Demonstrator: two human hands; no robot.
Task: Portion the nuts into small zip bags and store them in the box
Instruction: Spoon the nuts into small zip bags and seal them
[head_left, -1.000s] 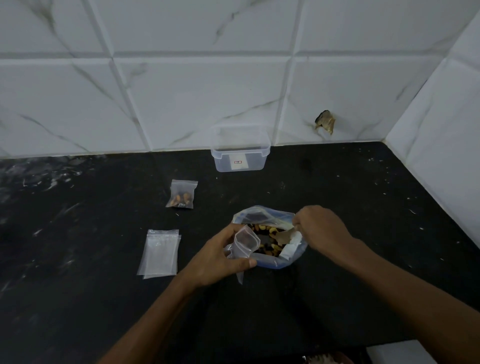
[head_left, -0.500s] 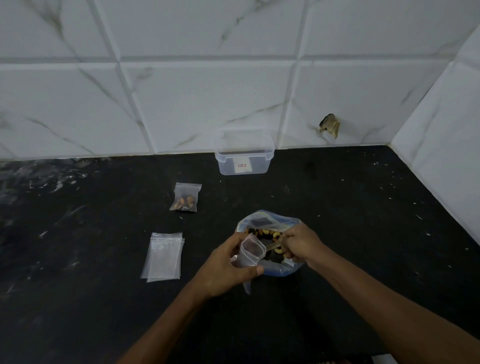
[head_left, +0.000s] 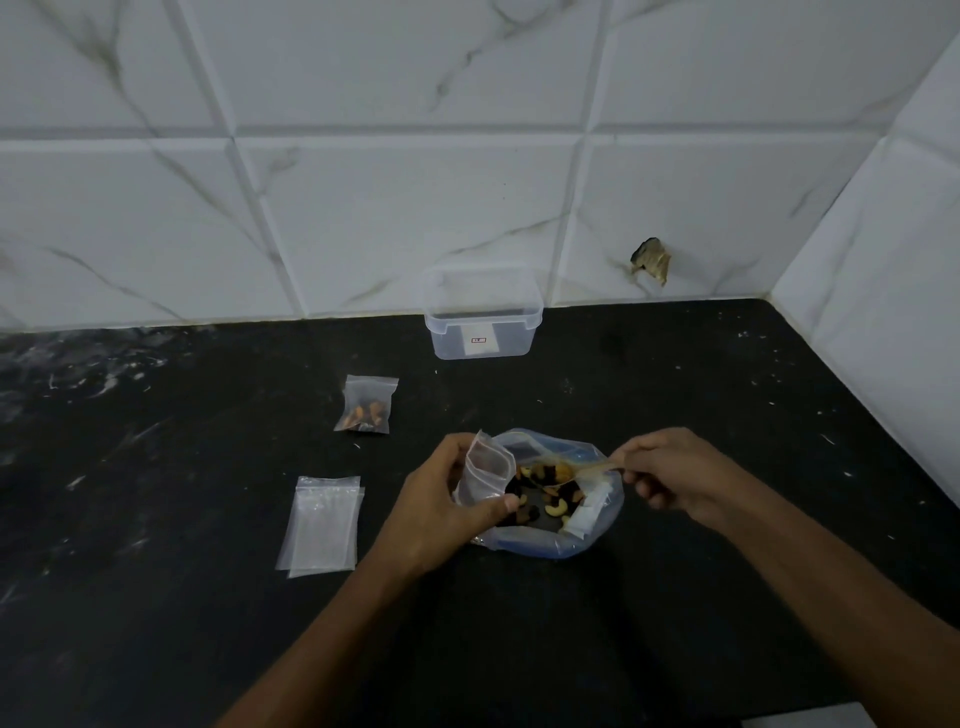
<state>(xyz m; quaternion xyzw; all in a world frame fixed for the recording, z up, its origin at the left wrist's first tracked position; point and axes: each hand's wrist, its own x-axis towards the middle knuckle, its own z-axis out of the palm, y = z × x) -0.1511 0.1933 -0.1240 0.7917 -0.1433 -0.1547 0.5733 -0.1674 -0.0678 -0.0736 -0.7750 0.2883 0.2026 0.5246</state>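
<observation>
Head view, past moment, noted from the middle outward. Nuts heaped in a big open bag on the black counter, mixed pale and dark pieces. Spoon over the bag mouth, pinched at its handle by the right hand, fingers curled round it, bowl loaded with a few nuts and pointed at the left hand. Small zip bag held upright at the big bag's left rim by the left hand, thumb across its front, fingers behind, mouth up; whether any nuts inside, not clear. Filled small bag lying flat further back and to the left, nuts gathered at its lower end. Stack of empty zip bags flat on the counter, left of the left hand, apart from it. Clear box without a lid against the tiled wall, straight behind the big bag, well apart from both hands. Chipped hole in the tile right of the box.
</observation>
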